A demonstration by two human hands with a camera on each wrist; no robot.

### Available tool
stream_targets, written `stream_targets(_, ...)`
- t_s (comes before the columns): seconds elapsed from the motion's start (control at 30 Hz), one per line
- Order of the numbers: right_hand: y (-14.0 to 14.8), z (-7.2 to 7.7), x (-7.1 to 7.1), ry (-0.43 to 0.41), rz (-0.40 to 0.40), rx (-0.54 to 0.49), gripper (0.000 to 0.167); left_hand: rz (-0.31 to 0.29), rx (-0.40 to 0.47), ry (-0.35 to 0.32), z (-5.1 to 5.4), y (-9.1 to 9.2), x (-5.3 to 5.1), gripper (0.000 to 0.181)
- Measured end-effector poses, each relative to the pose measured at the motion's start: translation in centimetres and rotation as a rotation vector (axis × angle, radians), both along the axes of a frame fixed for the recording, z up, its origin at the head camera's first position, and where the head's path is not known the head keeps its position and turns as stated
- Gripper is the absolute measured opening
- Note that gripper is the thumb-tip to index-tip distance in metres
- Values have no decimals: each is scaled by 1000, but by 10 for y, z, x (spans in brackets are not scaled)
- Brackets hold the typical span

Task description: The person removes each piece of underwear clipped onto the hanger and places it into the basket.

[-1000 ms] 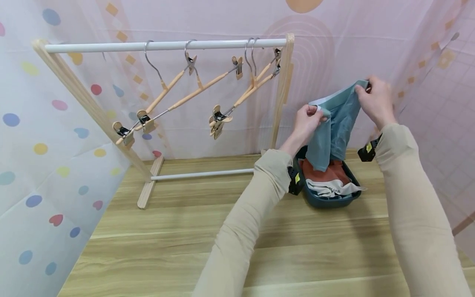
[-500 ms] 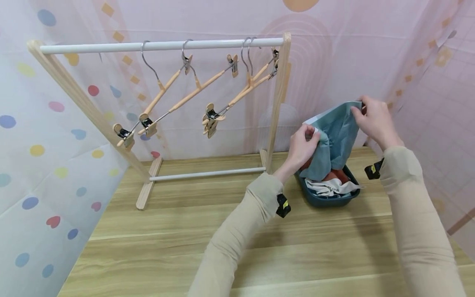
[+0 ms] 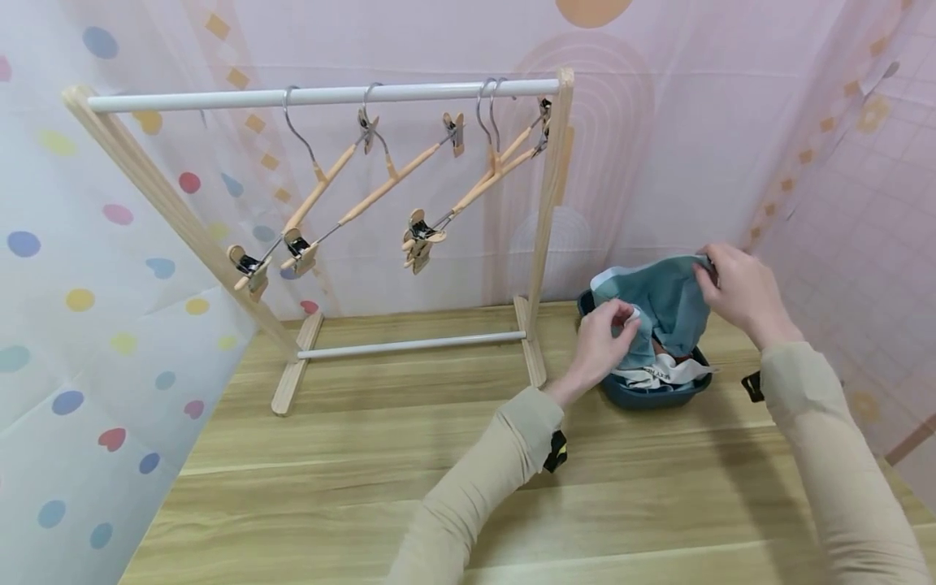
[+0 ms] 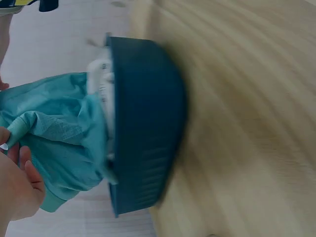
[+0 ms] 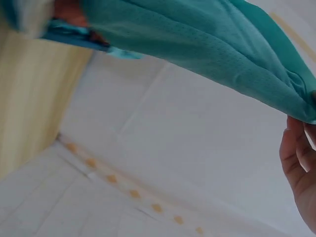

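A pair of teal shorts (image 3: 669,296) is held up by its banded top edge, its lower part bunched into a dark blue basin (image 3: 653,396). My left hand (image 3: 603,340) pinches the near left corner of the band, where a small white patch shows. With thumb and fingers, my right hand (image 3: 744,294) pinches the band's right end, higher up. In the left wrist view the shorts (image 4: 61,129) drape over the basin's rim, beside my left hand (image 4: 22,185). The right wrist view has the cloth (image 5: 212,49) stretched toward my right hand (image 5: 302,163).
A white piece of clothing with lettering (image 3: 669,370) lies in the basin, with a bit of rust-red cloth behind it. Left of it stands a wooden rack with a white rail (image 3: 219,99). Several clip hangers (image 3: 383,188) hang there. Patterned sheets cover the walls behind.
Both hands have come down with the shorts, which now sink and bunch over the basin. The left hand also shifted toward me. Both keep their pinch.
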State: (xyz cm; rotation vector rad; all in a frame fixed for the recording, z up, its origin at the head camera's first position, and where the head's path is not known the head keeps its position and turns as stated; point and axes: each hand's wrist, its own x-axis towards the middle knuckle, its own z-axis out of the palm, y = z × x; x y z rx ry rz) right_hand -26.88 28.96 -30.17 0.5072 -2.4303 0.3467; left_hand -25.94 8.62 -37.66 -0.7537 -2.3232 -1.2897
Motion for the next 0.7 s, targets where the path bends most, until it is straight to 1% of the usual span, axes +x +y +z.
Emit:
stream_targets(0.07,2,-10,2,10,12,18,8,-9,-43,23,-9,0,1,14)
stream_targets(0.1,3,-15,4,11,22,27,8,-4,-76,32,-12,0,2,15)
stream_targets(0.2,5,-26,9,12,53,61,9,19,-194,55,-22,-1,5,14)
stream_targets(0.23,6,-30,11,17,67,75,9,32,-242,73,-25,0,6,14)
stream_targets(0.3,7,-36,13,44,105,109,12,71,-353,137,-29,0,9,12)
stream_targets(0.4,9,-45,15,95,172,162,15,116,-493,241,-35,0,13,11)
stream_targets(0.47,10,-51,16,109,212,200,18,145,-584,302,-38,0,15,10)
stream_targets(0.5,11,-53,16,108,231,219,18,155,-628,327,-39,0,16,10)
stream_targets(0.6,13,-60,17,72,271,277,20,178,-752,377,-42,-1,18,11)
stream_targets(0.7,12,-66,19,26,276,339,20,178,-840,398,-43,-1,19,12)
